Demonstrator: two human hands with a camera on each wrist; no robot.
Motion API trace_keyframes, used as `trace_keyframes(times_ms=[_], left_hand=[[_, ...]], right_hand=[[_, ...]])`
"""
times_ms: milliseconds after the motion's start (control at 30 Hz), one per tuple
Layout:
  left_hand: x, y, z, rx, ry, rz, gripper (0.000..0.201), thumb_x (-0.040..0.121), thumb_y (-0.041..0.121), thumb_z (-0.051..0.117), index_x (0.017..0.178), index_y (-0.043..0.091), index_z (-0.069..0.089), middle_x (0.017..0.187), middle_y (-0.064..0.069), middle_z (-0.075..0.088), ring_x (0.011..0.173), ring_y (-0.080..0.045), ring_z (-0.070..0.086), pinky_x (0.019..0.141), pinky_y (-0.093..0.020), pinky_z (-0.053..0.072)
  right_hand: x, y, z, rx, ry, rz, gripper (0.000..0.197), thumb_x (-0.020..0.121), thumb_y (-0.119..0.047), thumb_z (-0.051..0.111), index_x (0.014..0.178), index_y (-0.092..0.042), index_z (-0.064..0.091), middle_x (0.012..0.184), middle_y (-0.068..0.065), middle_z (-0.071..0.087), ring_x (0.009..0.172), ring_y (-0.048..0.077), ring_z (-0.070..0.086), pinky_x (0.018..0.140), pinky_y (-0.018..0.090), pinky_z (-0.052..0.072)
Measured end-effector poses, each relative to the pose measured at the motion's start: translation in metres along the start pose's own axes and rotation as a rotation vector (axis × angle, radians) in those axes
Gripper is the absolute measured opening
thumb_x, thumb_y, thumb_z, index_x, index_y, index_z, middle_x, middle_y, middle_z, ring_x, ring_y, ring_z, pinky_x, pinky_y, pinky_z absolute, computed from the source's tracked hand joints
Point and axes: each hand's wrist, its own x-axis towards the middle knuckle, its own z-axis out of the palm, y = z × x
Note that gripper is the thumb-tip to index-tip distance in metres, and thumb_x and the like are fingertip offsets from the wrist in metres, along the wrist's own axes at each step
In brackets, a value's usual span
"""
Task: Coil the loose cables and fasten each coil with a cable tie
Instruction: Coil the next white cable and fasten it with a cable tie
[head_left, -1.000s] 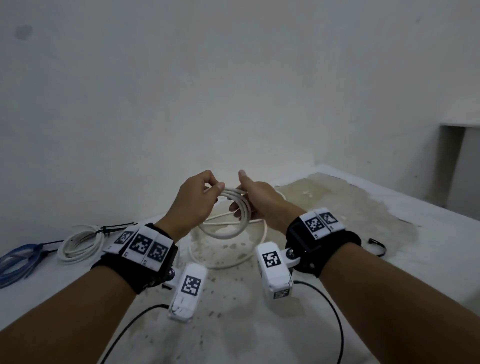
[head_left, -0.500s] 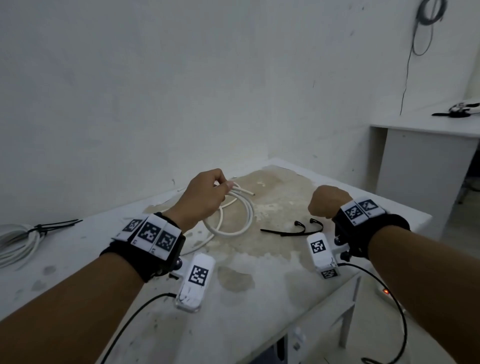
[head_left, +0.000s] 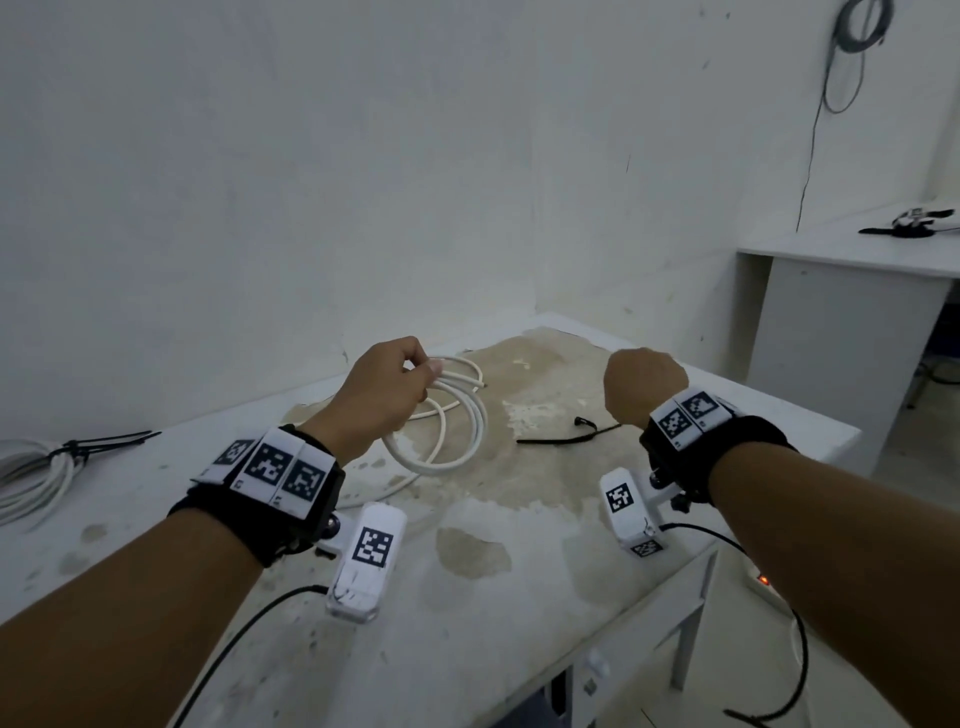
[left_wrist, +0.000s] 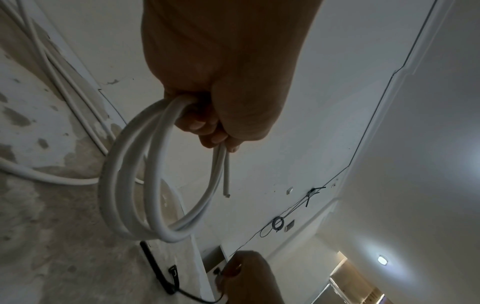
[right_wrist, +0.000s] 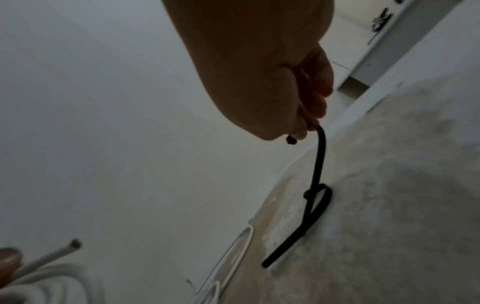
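Observation:
My left hand (head_left: 421, 371) (left_wrist: 218, 137) grips a white cable coil (head_left: 462, 415) (left_wrist: 130, 185) of about three loops, held above the stained table (head_left: 467, 597). One cut end of the cable (left_wrist: 226, 185) (right_wrist: 52, 253) sticks out past the fingers, and a loose length trails on the table. My right hand (head_left: 641, 384) (right_wrist: 298, 131) hangs to the right with its fingers curled, pinching one end of a black cable tie (right_wrist: 320, 164) whose other end still touches the table. A second black tie (head_left: 561, 440) (left_wrist: 155, 267) lies beside it.
A tied white coil (head_left: 31, 478) with black ties (head_left: 104, 441) lies at the table's far left. The table's right edge (head_left: 779, 499) runs just below my right wrist. A second white table (head_left: 841, 312) stands to the right. A power strip (head_left: 763, 577) lies on the floor.
My right hand let go of the coil, moved right to the black ties and pinched one. The left hand kept holding the coil. My head turned right.

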Motion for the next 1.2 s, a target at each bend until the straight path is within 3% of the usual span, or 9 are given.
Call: trace_keyframes(times_ms=[167, 367, 600, 733, 867, 933, 1000, 1100, 1200], left_hand=[[0.001, -0.003, -0.009, -0.013, 0.013, -0.002, 0.026, 0.097, 0.028, 0.057, 0.077, 0.012, 0.055, 0.065, -0.008, 0.057, 0.039, -0.01, 0.035, 0.043, -0.025, 0.033], [-0.002, -0.007, -0.03, -0.208, 0.033, 0.007, 0.027, 0.097, 0.025, 0.058, 0.074, 0.013, 0.051, 0.06, -0.004, 0.048, 0.045, -0.012, 0.029, 0.044, -0.024, 0.025], [-0.023, -0.027, -0.077, -0.213, 0.08, 0.021, 0.026, 0.099, 0.024, 0.056, 0.076, 0.012, 0.049, 0.057, 0.0, 0.046, 0.041, -0.01, 0.028, 0.044, -0.022, 0.023], [-0.042, -0.053, -0.118, -0.25, 0.159, -0.021, 0.027, 0.099, 0.022, 0.054, 0.075, 0.013, 0.047, 0.051, 0.006, 0.044, 0.047, -0.015, 0.023, 0.048, -0.028, 0.019], [-0.057, -0.073, -0.153, -0.26, 0.225, -0.07, 0.029, 0.1, 0.022, 0.053, 0.073, 0.016, 0.044, 0.052, 0.005, 0.041, 0.049, -0.015, 0.019, 0.049, -0.032, 0.014], [-0.059, -0.082, -0.165, -0.241, 0.259, -0.095, 0.029, 0.1, 0.022, 0.054, 0.073, 0.016, 0.044, 0.051, 0.005, 0.042, 0.046, -0.015, 0.019, 0.048, -0.03, 0.015], [-0.061, -0.091, -0.177, -0.202, 0.306, -0.129, 0.03, 0.099, 0.023, 0.055, 0.072, 0.016, 0.046, 0.051, 0.005, 0.044, 0.043, -0.013, 0.022, 0.045, -0.024, 0.018], [-0.062, -0.109, -0.193, -0.107, 0.385, -0.163, 0.031, 0.099, 0.023, 0.055, 0.069, 0.018, 0.049, 0.053, 0.002, 0.048, 0.04, -0.01, 0.028, 0.041, -0.019, 0.022], [-0.062, -0.123, -0.203, 0.031, 0.444, -0.136, 0.03, 0.097, 0.025, 0.056, 0.069, 0.02, 0.05, 0.062, -0.005, 0.057, 0.046, -0.009, 0.043, 0.044, -0.025, 0.037]], right_hand=[[0.002, -0.027, -0.037, -0.007, 0.255, -0.091, 0.016, 0.089, 0.0, 0.049, 0.082, -0.009, 0.06, 0.067, 0.004, 0.049, 0.068, 0.027, 0.053, 0.061, 0.031, 0.042], [0.012, -0.075, -0.059, 0.222, 0.456, -0.385, 0.016, 0.09, -0.009, 0.059, 0.102, -0.013, 0.069, 0.096, 0.007, 0.071, 0.088, 0.029, 0.064, 0.07, 0.032, 0.042], [0.004, -0.188, -0.046, 0.655, 0.435, -0.7, 0.009, 0.086, -0.017, 0.069, 0.09, -0.018, 0.076, 0.087, 0.0, 0.073, 0.08, 0.021, 0.066, 0.07, 0.028, 0.042], [0.013, -0.235, -0.028, 0.641, 0.519, -0.614, 0.013, 0.089, -0.015, 0.064, 0.093, -0.015, 0.077, 0.089, 0.007, 0.072, 0.083, 0.029, 0.065, 0.066, 0.03, 0.038], [0.015, -0.284, -0.018, 0.701, 0.469, -0.625, 0.015, 0.089, -0.015, 0.064, 0.093, -0.014, 0.078, 0.087, 0.009, 0.073, 0.082, 0.03, 0.065, 0.065, 0.03, 0.04], [0.006, -0.313, -0.021, 0.812, 0.343, -0.749, 0.011, 0.086, -0.016, 0.069, 0.091, -0.015, 0.079, 0.087, 0.004, 0.075, 0.079, 0.02, 0.067, 0.069, 0.028, 0.045], [-0.006, -0.338, -0.028, 0.993, 0.053, -0.885, 0.008, 0.084, -0.014, 0.074, 0.09, -0.012, 0.079, 0.084, 0.001, 0.076, 0.077, 0.013, 0.068, 0.075, 0.025, 0.049], [-0.024, -0.36, -0.035, 1.371, -0.413, -0.934, 0.007, 0.086, -0.005, 0.072, 0.089, 0.0, 0.076, 0.083, 0.016, 0.075, 0.079, 0.03, 0.073, 0.078, 0.037, 0.059], [-0.033, -0.373, -0.034, 1.579, -0.712, -0.844, 0.01, 0.089, 0.002, 0.064, 0.087, 0.006, 0.072, 0.091, 0.027, 0.071, 0.08, 0.034, 0.07, 0.083, 0.043, 0.059]])
